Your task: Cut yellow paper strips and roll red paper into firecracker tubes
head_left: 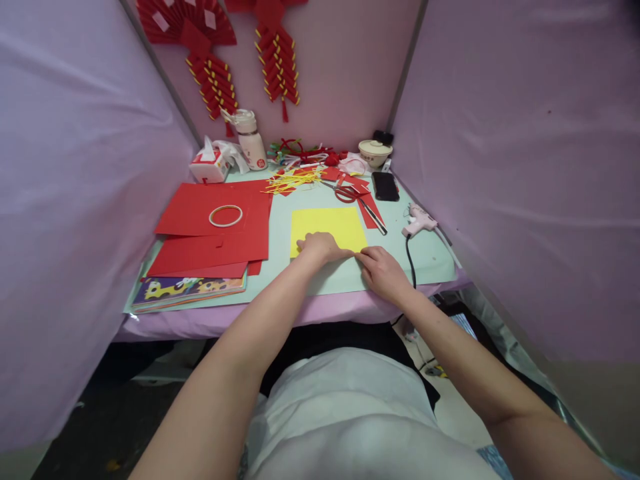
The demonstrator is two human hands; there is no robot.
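A sheet of yellow paper [325, 219] lies on the pale green table mat in front of me. My left hand [323, 247] rests on its near part, fingers spread, the thumb stretched right along the near edge. At the near right corner, my right hand [384, 270] has its fingers closed on the paper's edge, the tips almost meeting my left thumb. What the fingertips do beneath the paper is hidden. Beyond the sheet lie red-handled scissors [346, 193] and a slim dark and silver tool [374, 217].
Red paper sheets [210, 250] lie left, bearing a tape roll [225, 216], over a picture book [187, 288]. Yellow strips [293, 180], a bottle [251, 143], tissue box [210, 165], lidded bowl [375, 153] and phone [385, 187] stand behind. A corded glue gun [419, 221] lies right.
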